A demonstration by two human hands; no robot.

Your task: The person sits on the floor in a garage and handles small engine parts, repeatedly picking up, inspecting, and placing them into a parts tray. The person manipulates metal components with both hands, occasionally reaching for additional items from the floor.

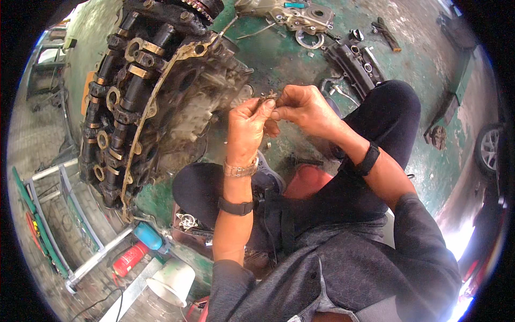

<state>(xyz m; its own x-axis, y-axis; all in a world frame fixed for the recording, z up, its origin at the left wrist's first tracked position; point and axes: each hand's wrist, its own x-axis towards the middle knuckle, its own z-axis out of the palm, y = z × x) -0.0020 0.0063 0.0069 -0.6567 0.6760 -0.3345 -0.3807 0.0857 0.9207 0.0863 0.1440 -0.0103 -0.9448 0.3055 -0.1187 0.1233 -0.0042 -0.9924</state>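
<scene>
My left hand (248,129) and my right hand (307,109) meet in front of me, fingers pinched together. Between the fingertips is a small dark metal piece (270,96), mostly covered, so its kind cannot be made out. Left of the hands stands a greasy engine (185,110) with its camshafts (133,88) uncovered and a gold-edged gasket (140,126) along one side. Neither hand touches the engine.
A metal engine cover (292,17) and a black valve cover (354,67) lie on the green floor ahead. At lower left are a red cylinder (130,258), a blue-ended tool (147,236), a white bucket (173,282) and a metal frame (102,260).
</scene>
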